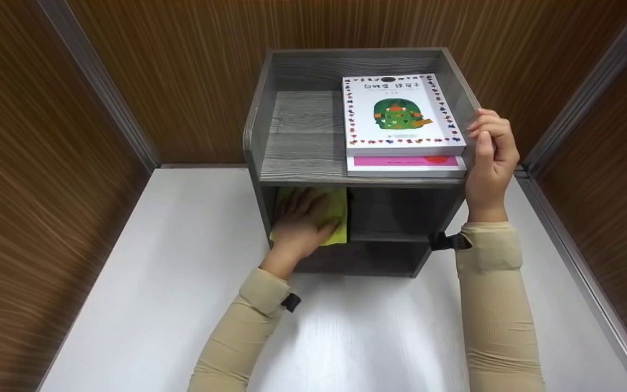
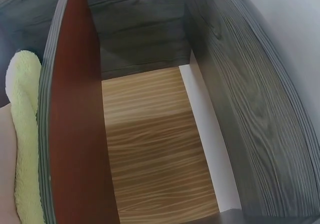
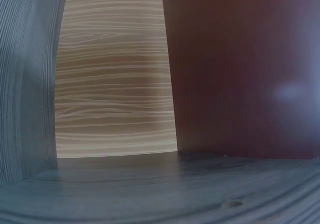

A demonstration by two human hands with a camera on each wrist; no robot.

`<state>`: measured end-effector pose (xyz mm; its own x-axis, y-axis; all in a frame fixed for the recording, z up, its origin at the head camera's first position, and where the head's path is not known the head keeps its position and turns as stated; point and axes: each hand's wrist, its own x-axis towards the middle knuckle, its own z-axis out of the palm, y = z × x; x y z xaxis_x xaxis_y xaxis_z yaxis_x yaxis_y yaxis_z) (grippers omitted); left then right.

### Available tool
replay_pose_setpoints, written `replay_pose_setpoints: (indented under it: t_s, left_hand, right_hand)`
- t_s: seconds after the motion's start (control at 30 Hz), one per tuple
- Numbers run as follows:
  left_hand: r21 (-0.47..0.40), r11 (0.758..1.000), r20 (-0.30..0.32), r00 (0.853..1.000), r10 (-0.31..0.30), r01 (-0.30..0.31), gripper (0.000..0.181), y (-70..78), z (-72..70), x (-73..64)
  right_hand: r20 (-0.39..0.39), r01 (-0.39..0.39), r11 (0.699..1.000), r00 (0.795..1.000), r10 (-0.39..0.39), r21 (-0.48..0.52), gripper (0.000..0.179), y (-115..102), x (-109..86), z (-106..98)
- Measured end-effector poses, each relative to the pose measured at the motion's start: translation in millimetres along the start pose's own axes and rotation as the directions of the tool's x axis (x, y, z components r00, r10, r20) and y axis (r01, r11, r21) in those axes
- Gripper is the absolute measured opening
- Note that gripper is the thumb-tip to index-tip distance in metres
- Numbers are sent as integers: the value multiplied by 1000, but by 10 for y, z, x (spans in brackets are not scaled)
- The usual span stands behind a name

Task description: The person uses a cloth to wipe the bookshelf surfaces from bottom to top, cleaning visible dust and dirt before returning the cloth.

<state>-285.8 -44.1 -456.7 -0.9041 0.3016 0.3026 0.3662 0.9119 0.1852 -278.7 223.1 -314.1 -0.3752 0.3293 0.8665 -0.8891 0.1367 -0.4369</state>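
A grey wood-grain shelf unit (image 1: pixel 305 141) stands against the back wall. Inside its middle compartment, at the left, my left hand (image 1: pixel 300 226) rests palm down on a yellow-green cloth (image 1: pixel 337 231), fingers extended over it. The left wrist view shows the fluffy cloth (image 2: pixel 27 134) beside a shelf board, with a sliver of the hand (image 2: pixel 6 169). Over at the unit's right side, my right hand (image 1: pixel 492 163) grips the upper edge of the side panel with bent fingers. The right wrist view shows shelf panels (image 3: pixel 110 189) but not that hand.
On the top shelf, to the right, a white book with a green picture (image 1: pixel 362 117) lies over a pink-covered book (image 1: pixel 389 163). A white tabletop (image 1: pixel 183 245) lies under the unit. Brown wood-grain walls (image 1: pixel 183 65) with metal strips enclose the back and sides.
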Motion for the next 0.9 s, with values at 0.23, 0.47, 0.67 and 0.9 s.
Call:
replay_pose_setpoints:
  t_s: [0.23,0.47,0.67,0.9]
  left_hand:
    - [55,995,7,997,-81,81,58,165,47,39]
    - [94,991,62,993,-99,93,62,463,123,102]
    - [143,989,96,994,-60,46,65,824,226,200]
    - [182,983,178,984,-13,-19,69,1341,334,349]
  right_hand:
    - [-22,0,1000,1000,0,17,17,-15,11,3]
    - [-35,0,1000,999,1,24,16,7,-13,17]
    - [-25,-8,1000,1000,8,6,17,6,-30,17]
    - [-39,7,1000,999,-6,22,16,16,-7,34]
